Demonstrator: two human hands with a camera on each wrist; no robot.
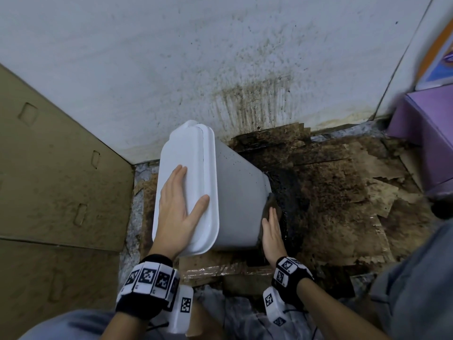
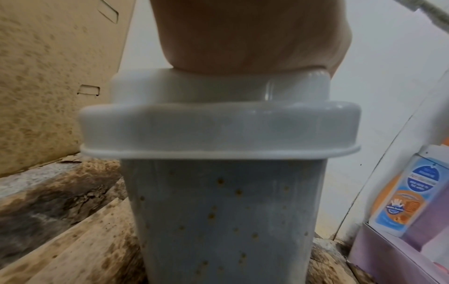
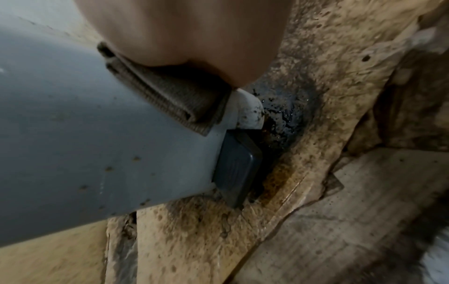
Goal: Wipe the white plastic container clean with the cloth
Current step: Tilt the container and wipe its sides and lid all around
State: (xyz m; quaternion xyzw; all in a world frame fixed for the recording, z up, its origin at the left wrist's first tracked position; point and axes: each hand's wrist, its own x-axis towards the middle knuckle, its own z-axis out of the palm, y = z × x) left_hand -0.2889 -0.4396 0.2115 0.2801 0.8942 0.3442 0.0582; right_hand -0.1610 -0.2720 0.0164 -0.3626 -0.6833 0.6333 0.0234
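The white plastic container (image 1: 240, 192) leans tilted on the floor, and its side is dotted with brown specks (image 2: 218, 211). My left hand (image 1: 181, 207) lies flat on the white lid (image 1: 193, 153) with straight, spread fingers. My right hand (image 1: 272, 231) presses a folded brown cloth (image 1: 270, 203) against the container's lower side with straight fingers. In the right wrist view the cloth (image 3: 170, 96) sits under my palm (image 3: 194, 28), just above the dark foot pedal (image 3: 238, 169) at the container's base (image 3: 85, 134).
A large cardboard box (image 1: 49, 168) stands on the left. The wall (image 1: 220, 57) behind is spattered with dirt. Stained, torn cardboard sheets (image 1: 355, 204) cover the floor, with a dark wet patch (image 1: 289, 190) by the base. A purple box (image 1: 421, 133) stands at the right.
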